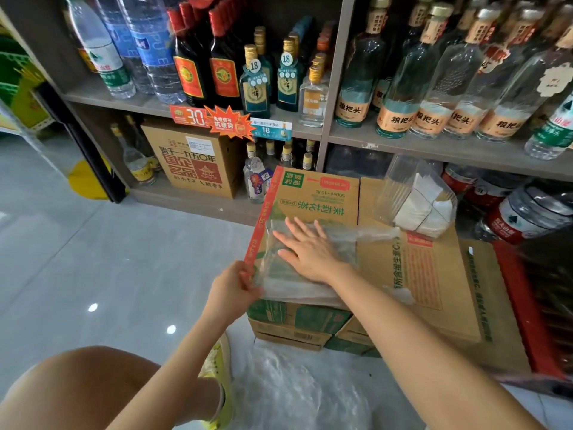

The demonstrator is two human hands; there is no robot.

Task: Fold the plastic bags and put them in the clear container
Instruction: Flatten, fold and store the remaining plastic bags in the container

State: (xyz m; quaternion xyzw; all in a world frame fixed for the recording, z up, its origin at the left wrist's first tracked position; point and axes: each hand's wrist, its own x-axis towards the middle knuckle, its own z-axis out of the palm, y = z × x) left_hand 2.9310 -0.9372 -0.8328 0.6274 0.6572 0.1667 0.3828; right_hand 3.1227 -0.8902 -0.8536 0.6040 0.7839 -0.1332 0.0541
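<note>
Head view: right hand [307, 251], fingers straight, presses a plastic bag [291, 290] flat on a carton [325, 200] while left hand [235, 287] pinches its edge, apparently holding it taut for folding.

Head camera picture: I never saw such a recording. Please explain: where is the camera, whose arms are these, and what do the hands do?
No machine is here. A person wears the camera on the head, so it looks down at that person's own arms. In front is a shop shelf with bottles. Cardboard boxes serve as the table. On them lies a clear bag. The left hand pinches the bag's edge at the boxes' left side; the right hand lies flat on the bag, fingers straight. Further right on the boxes stands the clear container with folded bags inside. More plastic lies on the floor below.
</note>
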